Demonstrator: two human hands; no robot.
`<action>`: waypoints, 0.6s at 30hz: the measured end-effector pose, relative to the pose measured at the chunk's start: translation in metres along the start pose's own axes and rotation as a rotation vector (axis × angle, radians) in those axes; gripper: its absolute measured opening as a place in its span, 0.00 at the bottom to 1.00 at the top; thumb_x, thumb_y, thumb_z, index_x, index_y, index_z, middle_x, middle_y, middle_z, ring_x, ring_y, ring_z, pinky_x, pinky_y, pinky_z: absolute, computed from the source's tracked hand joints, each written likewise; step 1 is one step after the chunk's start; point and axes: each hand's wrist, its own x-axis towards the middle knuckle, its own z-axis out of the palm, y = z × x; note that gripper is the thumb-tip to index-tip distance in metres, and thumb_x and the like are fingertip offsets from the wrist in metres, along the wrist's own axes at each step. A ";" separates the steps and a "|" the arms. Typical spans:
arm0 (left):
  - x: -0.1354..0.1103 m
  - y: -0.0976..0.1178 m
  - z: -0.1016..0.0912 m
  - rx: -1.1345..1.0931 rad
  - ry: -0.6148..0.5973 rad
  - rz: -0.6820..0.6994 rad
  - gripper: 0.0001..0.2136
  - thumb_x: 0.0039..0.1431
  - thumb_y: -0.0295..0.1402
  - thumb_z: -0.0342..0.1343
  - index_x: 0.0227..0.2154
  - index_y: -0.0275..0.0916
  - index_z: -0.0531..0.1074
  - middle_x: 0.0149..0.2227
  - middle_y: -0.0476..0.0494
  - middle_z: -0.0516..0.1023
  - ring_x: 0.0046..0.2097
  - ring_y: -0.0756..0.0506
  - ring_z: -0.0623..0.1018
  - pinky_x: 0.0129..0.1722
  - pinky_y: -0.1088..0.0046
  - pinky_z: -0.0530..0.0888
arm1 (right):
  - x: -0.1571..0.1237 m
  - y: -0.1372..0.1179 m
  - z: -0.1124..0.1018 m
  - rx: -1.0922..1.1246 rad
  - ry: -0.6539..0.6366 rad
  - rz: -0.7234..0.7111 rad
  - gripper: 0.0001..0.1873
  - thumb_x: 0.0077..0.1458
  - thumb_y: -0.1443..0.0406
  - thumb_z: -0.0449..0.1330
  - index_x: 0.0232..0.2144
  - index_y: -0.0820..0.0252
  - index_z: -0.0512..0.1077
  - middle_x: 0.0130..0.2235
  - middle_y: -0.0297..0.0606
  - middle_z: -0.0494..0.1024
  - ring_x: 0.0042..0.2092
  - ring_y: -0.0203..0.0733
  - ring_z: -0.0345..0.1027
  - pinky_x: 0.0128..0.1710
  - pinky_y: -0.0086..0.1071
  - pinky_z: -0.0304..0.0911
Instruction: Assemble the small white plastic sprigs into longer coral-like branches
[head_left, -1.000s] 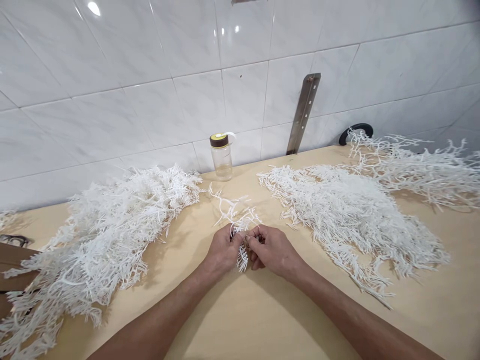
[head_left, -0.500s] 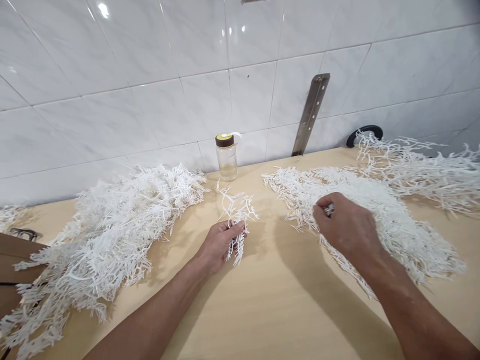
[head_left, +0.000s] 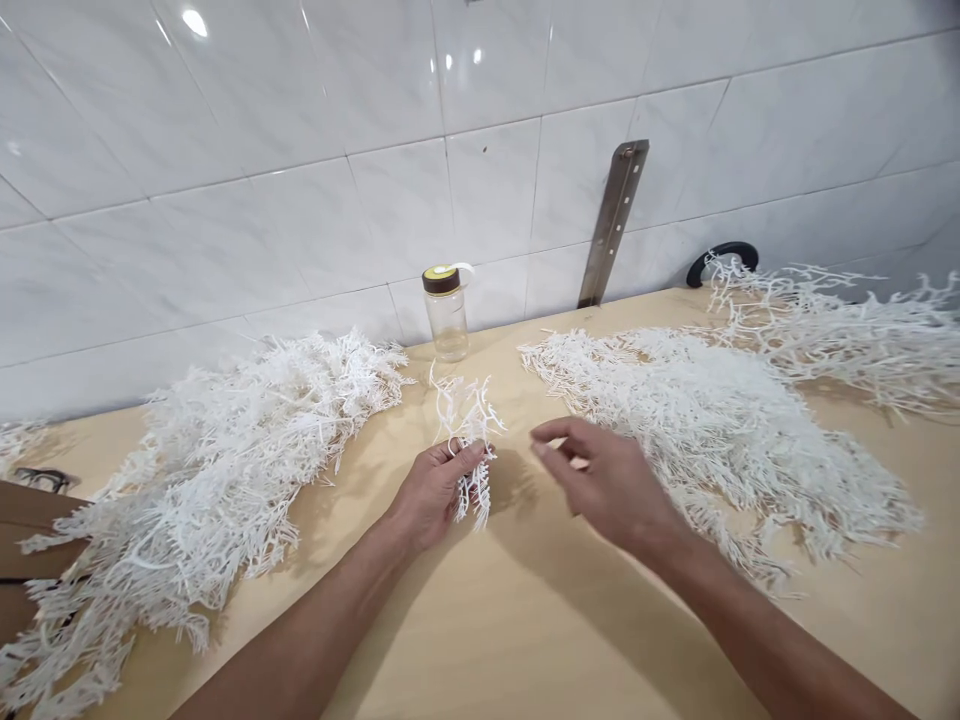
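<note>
Two hands over the bench [head_left: 525,620]. My left hand [head_left: 431,490] has its fingers [head_left: 466,458] clamped on a small white branched sprig [head_left: 466,420], which fans out above the fingers toward the wall and hangs below them to the bench. My right hand [head_left: 611,485] hovers just beside it, fingers apart, holding nothing. One heap of white sprigs [head_left: 210,480] lies to the left, another pile [head_left: 720,430] to the right. A clear bottle [head_left: 445,312] stands by the tiled wall.
</note>
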 end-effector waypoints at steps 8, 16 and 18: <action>-0.004 0.002 0.004 0.052 -0.082 0.019 0.19 0.44 0.46 0.70 0.25 0.34 0.72 0.20 0.51 0.70 0.21 0.53 0.68 0.23 0.76 0.64 | -0.004 0.001 0.048 0.506 -0.175 0.225 0.17 0.54 0.52 0.63 0.38 0.59 0.74 0.25 0.29 0.71 0.17 0.31 0.62 0.17 0.29 0.65; -0.004 0.000 0.003 0.056 -0.108 0.026 0.19 0.44 0.46 0.70 0.26 0.34 0.73 0.24 0.46 0.75 0.26 0.49 0.74 0.29 0.71 0.70 | -0.001 0.005 0.052 0.568 -0.214 0.254 0.16 0.55 0.52 0.62 0.31 0.60 0.73 0.23 0.29 0.70 0.19 0.31 0.62 0.17 0.27 0.64; -0.004 0.000 0.003 0.062 -0.108 0.035 0.19 0.44 0.45 0.70 0.27 0.34 0.73 0.24 0.47 0.74 0.26 0.49 0.73 0.29 0.72 0.69 | -0.001 0.005 0.053 0.551 -0.192 0.259 0.16 0.56 0.52 0.61 0.31 0.60 0.72 0.22 0.29 0.69 0.18 0.31 0.62 0.17 0.27 0.64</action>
